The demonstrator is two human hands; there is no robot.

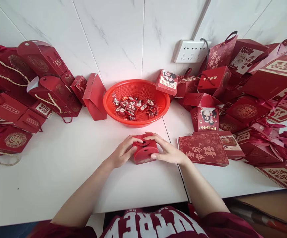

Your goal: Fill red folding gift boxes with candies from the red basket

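A small red box (145,155) stands on the white table between my hands, with curved top flaps that have holes in them. My left hand (123,151) is curled round the box's left side, fingertips on its top. From the right, my right hand (165,150) grips the same box, its thumb at the front and its fingers over the top edge. Just behind the box sits a red plastic basket (136,123) that holds several wrapped candies (131,107).
Piled red gift boxes (54,89) with rope handles fill the left side. More red boxes and bags (247,109) crowd the right, with a flat red box (203,149) near my right forearm. A white power strip (191,51) is on the tiled wall.
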